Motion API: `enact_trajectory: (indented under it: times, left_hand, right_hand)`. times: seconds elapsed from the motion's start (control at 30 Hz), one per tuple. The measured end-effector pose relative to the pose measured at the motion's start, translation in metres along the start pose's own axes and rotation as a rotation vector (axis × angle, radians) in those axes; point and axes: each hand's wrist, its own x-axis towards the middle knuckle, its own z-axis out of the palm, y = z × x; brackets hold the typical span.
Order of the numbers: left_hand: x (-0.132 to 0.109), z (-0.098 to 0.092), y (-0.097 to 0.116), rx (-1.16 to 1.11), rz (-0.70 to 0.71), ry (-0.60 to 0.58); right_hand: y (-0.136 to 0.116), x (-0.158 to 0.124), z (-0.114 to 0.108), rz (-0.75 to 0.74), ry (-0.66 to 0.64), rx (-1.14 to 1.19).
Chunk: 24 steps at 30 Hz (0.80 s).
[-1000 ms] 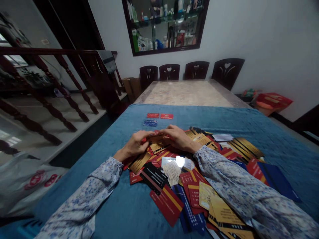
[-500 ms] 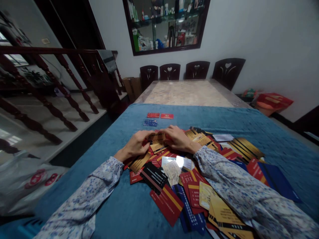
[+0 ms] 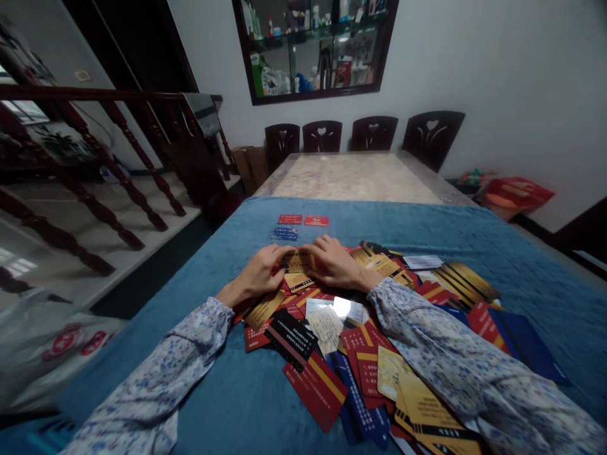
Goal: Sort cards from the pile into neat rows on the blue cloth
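Observation:
Between my two hands is a gold card with dark lettering, tilted up over the pile. My left hand grips its left end, fingers curled over the top edge and thumb below. My right hand closes on its right end. Under and around both hands lies a loose heap of cards: a black card, a red card with a yellow stripe, a blue card, gold cards and a shiny silver card. Some cards are hidden beneath my hands and right sleeve.
Beyond my hands, two red cards and a blue card lie apart on the blue cloth. Dark chairs line the far end of the table. A plastic bag sits at the left.
The gold card between my hands has tilted so its lettered face shows more plainly. My hands stay almost in place, and the whole view has shifted slightly.

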Motion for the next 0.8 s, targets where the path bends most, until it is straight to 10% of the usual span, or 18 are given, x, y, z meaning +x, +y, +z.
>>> enact_trajectory:
  times: [0.8]
  left_hand:
    - [0.043,-0.016,-0.010,0.143,0.010,-0.154]
  right_hand:
    - [0.009,0.006,-0.018,0.144,-0.001,-0.145]
